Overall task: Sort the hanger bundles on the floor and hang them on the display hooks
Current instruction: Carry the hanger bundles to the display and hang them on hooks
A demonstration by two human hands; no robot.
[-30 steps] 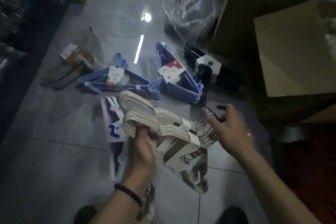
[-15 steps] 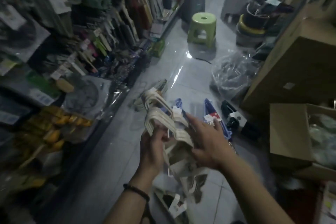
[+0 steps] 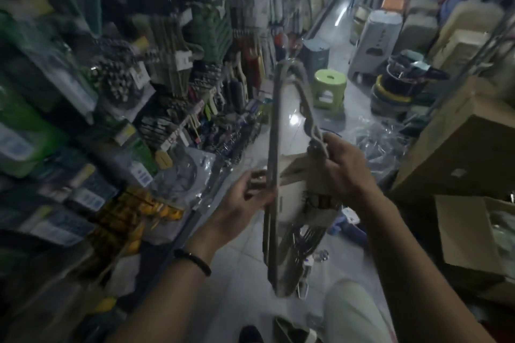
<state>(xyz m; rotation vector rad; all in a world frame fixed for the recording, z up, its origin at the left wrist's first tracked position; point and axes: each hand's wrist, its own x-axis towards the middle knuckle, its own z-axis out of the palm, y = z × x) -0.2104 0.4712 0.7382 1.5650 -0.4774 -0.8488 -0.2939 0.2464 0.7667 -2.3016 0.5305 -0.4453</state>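
Cream hanger bundle stood on end at frame centre, off floor; our left hand pinched straight bar; our right hand gripped necks, card sleeve; display rack at ten o'clock; we judged best: swing metal hooks upward, keep both grips firm.

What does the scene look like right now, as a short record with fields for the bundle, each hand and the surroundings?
Held item: cream hanger bundle, held up above the floor, seen edge-on, blurred
Left hand: grips the bundle's long straight edge
Right hand: grips the bundle at its card sleeve
Hung: not yet on any hook
Nearby: green stool on the floor beyond; cardboard box at right; stocked shelves at left
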